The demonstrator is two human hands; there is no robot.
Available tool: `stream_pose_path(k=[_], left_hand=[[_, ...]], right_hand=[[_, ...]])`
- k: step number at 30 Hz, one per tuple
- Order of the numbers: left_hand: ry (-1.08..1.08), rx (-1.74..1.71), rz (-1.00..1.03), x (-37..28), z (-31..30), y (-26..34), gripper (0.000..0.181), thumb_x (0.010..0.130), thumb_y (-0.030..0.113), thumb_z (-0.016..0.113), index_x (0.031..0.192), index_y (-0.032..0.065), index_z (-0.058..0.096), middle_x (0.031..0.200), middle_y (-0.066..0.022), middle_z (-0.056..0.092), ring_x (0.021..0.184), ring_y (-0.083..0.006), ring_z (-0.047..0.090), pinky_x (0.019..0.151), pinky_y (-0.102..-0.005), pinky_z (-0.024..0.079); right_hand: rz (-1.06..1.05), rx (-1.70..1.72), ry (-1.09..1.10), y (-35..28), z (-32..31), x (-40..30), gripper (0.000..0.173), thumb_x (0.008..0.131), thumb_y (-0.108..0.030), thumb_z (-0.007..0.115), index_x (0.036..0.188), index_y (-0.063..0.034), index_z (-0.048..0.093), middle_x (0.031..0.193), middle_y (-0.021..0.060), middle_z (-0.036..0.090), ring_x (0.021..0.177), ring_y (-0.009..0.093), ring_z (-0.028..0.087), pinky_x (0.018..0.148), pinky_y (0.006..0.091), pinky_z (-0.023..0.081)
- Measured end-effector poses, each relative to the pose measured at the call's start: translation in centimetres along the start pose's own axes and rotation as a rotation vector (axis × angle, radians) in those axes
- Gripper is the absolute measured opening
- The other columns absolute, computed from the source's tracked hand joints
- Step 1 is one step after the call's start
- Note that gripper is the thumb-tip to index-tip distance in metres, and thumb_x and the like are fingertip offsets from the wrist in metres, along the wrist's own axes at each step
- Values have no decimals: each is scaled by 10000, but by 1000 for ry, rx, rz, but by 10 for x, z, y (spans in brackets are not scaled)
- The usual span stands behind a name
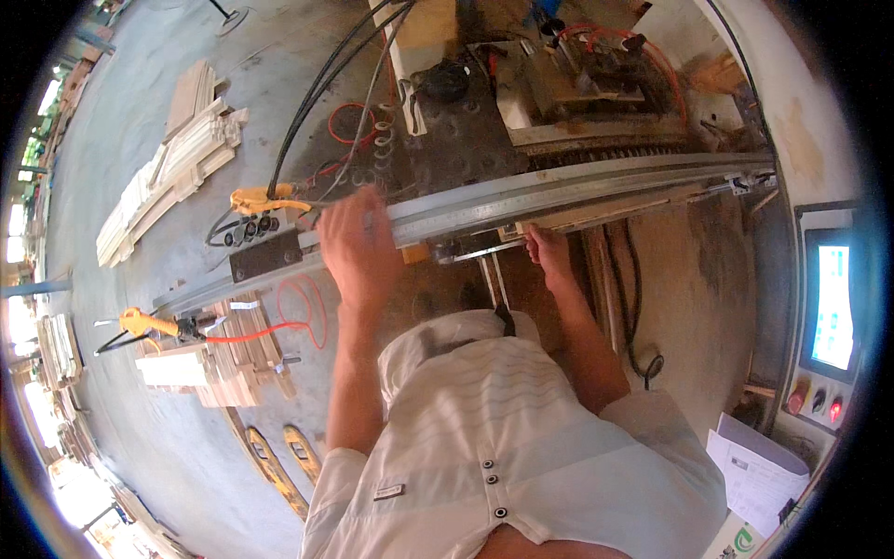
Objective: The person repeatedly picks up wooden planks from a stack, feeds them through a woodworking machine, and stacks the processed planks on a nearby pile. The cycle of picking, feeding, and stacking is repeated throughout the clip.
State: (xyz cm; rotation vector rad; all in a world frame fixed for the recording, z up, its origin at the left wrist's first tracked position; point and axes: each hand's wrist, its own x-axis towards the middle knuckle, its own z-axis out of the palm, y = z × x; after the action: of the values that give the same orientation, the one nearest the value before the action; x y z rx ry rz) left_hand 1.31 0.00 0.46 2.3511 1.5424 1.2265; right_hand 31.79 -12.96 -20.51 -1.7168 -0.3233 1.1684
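Observation:
My left hand (360,241), blurred, is over the near part of a long metal rail with a measuring scale (489,207). Its fingers point away from me, and what lies under the palm is hidden. My right hand (548,253) is curled at the near edge of a pale wooden strip (594,213), just below the rail. Its thumb overlaps the strip, but the fingers' hold is hidden. A thin metal bar (489,251) runs up to this hand from the left. Left of my left hand, a yellow air blow gun (262,200) sits by the rail.
A second yellow air gun (150,323) with a red hose is farther left. Stacks of wooden boards (171,168) and more boards (241,356) stand on the floor near yellow pallet-jack forks (279,468). Machinery (580,84) stands beyond the rail; a lit control panel (830,307) is at right.

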Motion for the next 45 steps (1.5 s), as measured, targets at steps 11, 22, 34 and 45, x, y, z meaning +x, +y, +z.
stream_pose_path(k=[11,22,34,45], left_hand=[[-164,210,-109,5,28,0,134,923,173,653,992,112,750,844,-82,716,776,-291,675,705,-412,517],[-162,216,-66,9,33,0,147,906,102,638,989,54,750,819,-87,709,734,-291,648,700,-402,505],[-221,180,-92,13,29,7,130,904,92,635,968,50,740,808,-105,690,784,-303,669,736,-399,511],[-187,186,-46,11,32,4,135,911,103,632,964,47,742,778,-91,675,736,-288,648,700,-403,497]], right_hand=[[44,-27,51,-4,5,-2,319,988,-321,664,818,-54,631,683,20,610,570,113,534,503,300,419],[114,-53,60,-16,7,-6,276,998,-248,668,1134,-10,639,883,21,656,724,110,580,589,293,476],[72,11,42,-15,6,-7,245,1004,-209,646,1116,8,631,922,39,669,761,111,583,645,290,497],[87,15,75,-11,8,-5,175,1001,-159,646,1063,4,664,880,29,671,728,88,585,587,260,477]])
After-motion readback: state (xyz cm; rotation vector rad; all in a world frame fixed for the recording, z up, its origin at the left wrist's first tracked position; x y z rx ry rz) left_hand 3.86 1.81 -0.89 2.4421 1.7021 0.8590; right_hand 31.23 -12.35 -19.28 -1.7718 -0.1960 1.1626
